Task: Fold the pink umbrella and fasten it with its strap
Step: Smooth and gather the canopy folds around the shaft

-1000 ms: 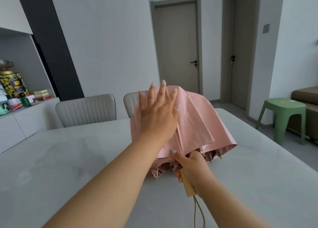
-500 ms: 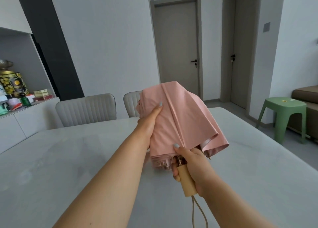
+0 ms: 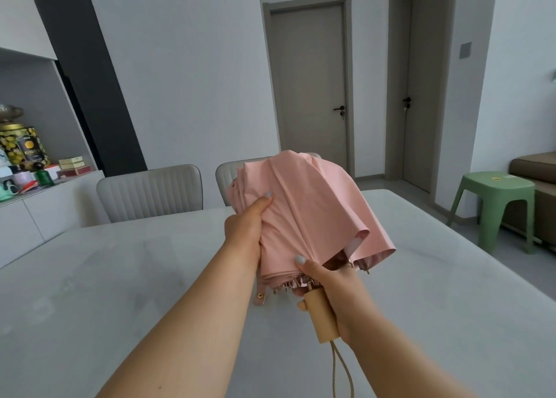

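Observation:
The collapsed pink umbrella (image 3: pixel 310 214) is held in the air over the pale table (image 3: pixel 120 277), its canopy loosely gathered and flaring on the right. My left hand (image 3: pixel 245 227) grips the folds on the canopy's left side, thumb on top. My right hand (image 3: pixel 334 292) holds the wooden handle (image 3: pixel 320 316), thumb pressing the fabric's lower edge. The pink strap (image 3: pixel 260 296) with a metal snap hangs loose below the canopy, left of the handle. A beige wrist cord (image 3: pixel 338 370) dangles from the handle's end.
Two grey chairs (image 3: pixel 150 190) stand at the table's far edge. A green stool (image 3: pixel 496 205) and a brown sofa (image 3: pixel 535 169) are at the right. Shelves with tins and jars (image 3: pixel 24 154) sit at the left. Two closed doors (image 3: pixel 310 81) are behind.
My left hand went from lying flat on the canopy to gripping its left side. The fabric is gathered more tightly, and the strap now hangs visible below.

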`<state>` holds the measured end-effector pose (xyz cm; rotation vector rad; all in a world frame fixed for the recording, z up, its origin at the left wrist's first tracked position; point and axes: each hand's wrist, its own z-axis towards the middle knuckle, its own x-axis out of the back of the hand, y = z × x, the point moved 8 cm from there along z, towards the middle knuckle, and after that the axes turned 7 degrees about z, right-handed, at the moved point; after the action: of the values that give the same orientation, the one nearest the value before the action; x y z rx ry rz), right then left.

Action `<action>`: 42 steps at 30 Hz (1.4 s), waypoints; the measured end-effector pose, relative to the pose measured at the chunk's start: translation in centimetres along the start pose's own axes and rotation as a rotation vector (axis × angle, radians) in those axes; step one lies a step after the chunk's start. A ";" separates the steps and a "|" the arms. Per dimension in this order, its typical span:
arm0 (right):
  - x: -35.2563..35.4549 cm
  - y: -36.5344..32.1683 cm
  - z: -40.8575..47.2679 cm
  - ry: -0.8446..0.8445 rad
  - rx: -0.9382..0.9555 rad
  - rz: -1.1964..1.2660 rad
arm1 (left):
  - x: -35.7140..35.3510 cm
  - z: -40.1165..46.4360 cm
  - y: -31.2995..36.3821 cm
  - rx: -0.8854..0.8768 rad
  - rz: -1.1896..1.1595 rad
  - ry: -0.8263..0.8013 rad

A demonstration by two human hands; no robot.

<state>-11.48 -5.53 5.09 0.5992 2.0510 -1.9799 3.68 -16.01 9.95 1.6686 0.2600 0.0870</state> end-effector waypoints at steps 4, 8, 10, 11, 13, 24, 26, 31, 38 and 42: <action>-0.1 0.8 -0.1 -0.096 -0.166 0.041 | -0.6 -0.3 0.2 -0.024 0.006 -0.016; -0.3 0.4 0.0 -0.194 -0.140 0.061 | -1.6 -0.9 0.0 -0.038 0.046 -0.036; -0.3 0.6 0.1 -0.212 -0.135 0.036 | -1.9 -0.8 0.3 -0.057 0.087 -0.046; -0.3 0.7 0.1 -0.217 -0.136 0.017 | -2.0 -0.8 0.5 -0.061 0.106 -0.056; -0.2 0.7 0.3 -0.212 -0.127 0.004 | -1.9 -1.2 1.2 -0.059 0.178 -0.034; -0.2 1.1 0.5 -0.162 -0.053 -0.183 | -7.3 -6.1 15.5 -1.038 1.001 0.127; -0.2 1.0 0.4 -0.160 -0.049 -0.191 | -8.0 -5.0 15.4 -0.897 1.175 0.096; -0.1 1.1 0.4 -0.159 -0.073 -0.220 | -7.7 -3.5 15.3 -0.680 1.052 -0.111; -0.3 1.9 0.2 -0.157 -0.113 -0.229 | -8.3 -3.1 15.0 -0.583 1.018 -0.282; -0.1 1.6 0.0 -0.130 -0.104 -0.174 | -8.2 -3.6 14.6 -0.468 0.956 -0.406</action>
<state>-10.65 -5.59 3.67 0.2717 2.1739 -1.9309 -3.30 -15.67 25.62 1.1782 -0.8228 0.4766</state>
